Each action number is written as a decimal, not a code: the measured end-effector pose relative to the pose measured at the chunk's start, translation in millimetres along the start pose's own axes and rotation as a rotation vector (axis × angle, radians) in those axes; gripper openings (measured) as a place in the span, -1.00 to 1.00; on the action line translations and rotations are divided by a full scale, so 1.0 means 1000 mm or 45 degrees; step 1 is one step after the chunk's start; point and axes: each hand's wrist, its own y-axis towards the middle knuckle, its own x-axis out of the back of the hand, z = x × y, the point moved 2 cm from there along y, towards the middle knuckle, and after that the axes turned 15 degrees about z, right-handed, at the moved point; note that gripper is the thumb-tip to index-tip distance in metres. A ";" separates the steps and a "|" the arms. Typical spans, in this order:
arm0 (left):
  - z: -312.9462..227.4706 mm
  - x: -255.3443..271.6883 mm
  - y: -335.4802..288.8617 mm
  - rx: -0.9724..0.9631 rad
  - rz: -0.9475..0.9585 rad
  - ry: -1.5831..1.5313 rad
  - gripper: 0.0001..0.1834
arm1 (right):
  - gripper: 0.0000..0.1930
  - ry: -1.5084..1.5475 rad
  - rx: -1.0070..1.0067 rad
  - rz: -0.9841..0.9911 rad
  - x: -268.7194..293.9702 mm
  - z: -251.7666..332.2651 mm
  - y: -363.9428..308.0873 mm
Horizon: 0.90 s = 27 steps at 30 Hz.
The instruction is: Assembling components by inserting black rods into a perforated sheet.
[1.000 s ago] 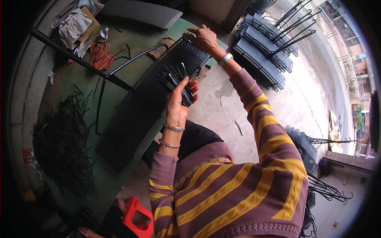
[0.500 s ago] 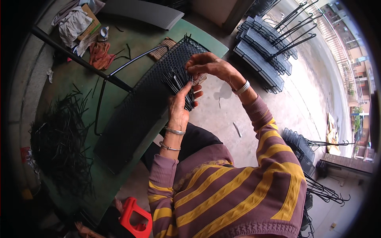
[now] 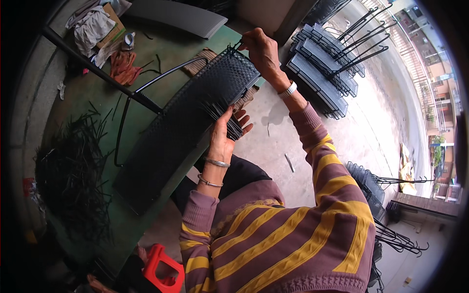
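Observation:
A bundle of thin black strips [image 3: 231, 128] is gripped between the thumb and fingers of my left hand [image 3: 224, 137], its ends fanned over the long black mesh rack [image 3: 190, 93]. That rack lies slantwise on the green table, with perforated holes across its surface. At its far right corner is my right hand [image 3: 260, 51], fingers pinched together beside a small upright cluster of black wire ends [image 3: 230, 49]. What those fingertips hold is too small to make out. A black bent-wire frame [image 3: 128, 110] with a thicker bar extends left from the rack.
Loose black strips [image 3: 73, 176] form a large pile on the green table [image 3: 139, 215]. Cloths [image 3: 124, 67], a tape roll [image 3: 128, 41] and a grey panel [image 3: 176, 17] lie at the back. Stacked mesh racks [image 3: 322, 63] with hooked rods stand right. A red stool [image 3: 163, 271] is below.
My right hand has moved away from the bundle, up and forward to the rack's far corner. My left hand keeps the strips in nearly the same place.

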 end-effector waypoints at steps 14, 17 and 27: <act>0.006 0.001 -0.004 -0.006 -0.082 -0.038 -0.89 | -0.93 -0.235 -0.043 0.145 -0.025 -0.044 0.012; 0.001 -0.003 -0.006 -0.028 -0.092 0.013 -0.87 | -0.95 -0.343 0.088 0.173 -0.028 -0.038 0.021; -0.012 -0.012 -0.006 -0.123 -0.062 0.092 -0.82 | -0.84 -0.691 -0.238 0.210 -0.027 -0.040 0.022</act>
